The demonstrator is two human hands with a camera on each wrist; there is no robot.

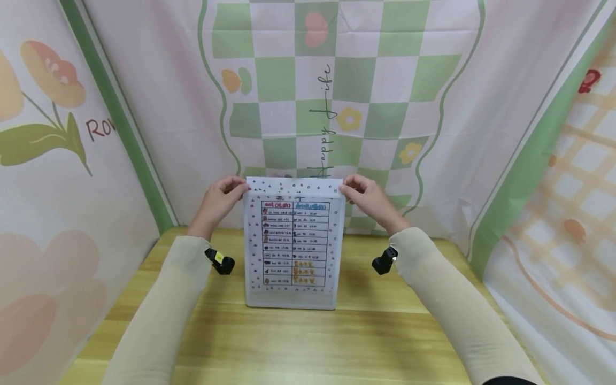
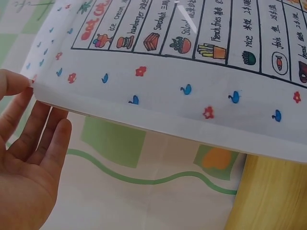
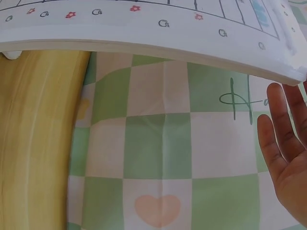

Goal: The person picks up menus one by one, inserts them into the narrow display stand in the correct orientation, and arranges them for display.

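Both hands, left hand (image 1: 218, 200) and right hand (image 1: 368, 197), pinch the top corners of a hand-drawn menu sheet (image 1: 293, 240) standing upright on the wooden surface (image 1: 298, 342), apparently mid-insertion into its clear sleeve (image 1: 290, 300), likely calling for steady downward sliding next.

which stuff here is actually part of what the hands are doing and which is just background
In use:
- printed sheet, stood upright, sitting in a translucent sleeve
- left hand pinching the sheet's top left corner
- right hand pinching its top right corner

Just there:
- wooden table
- checked cloth backdrop
- flower-print side cloths
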